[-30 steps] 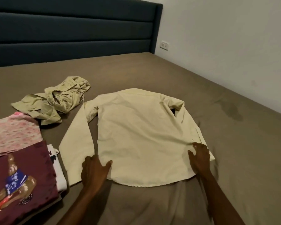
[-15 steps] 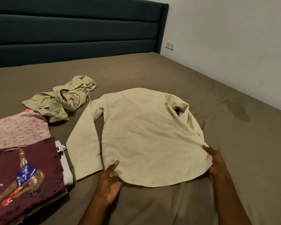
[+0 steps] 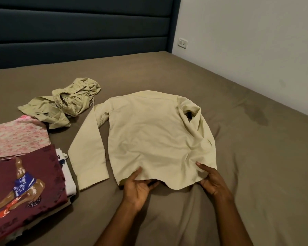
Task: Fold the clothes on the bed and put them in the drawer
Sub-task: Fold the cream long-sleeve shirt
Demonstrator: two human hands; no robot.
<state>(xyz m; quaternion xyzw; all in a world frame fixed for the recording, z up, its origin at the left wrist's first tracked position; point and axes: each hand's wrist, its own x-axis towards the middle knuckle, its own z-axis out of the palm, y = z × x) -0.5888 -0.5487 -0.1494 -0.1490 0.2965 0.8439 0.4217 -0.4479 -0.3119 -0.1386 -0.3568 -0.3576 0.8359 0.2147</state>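
While the shirt (image 3: 155, 139) is lying collar-away, lengthwise ahead | left hand (image 3: 138, 188), right hand (image 3: 211, 181) are both pinching its near hem, equally close.

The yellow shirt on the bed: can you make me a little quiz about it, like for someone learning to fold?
1. True or false: both hands grip the cream shirt at its bottom hem.
2. Which sleeve lies stretched out flat: A) the one toward the folded stack, B) the one toward the wall?
3. What lies crumpled beyond the shirt's left sleeve?

Key: 1 true: left hand, right hand. 2 A. 3 olive garment.
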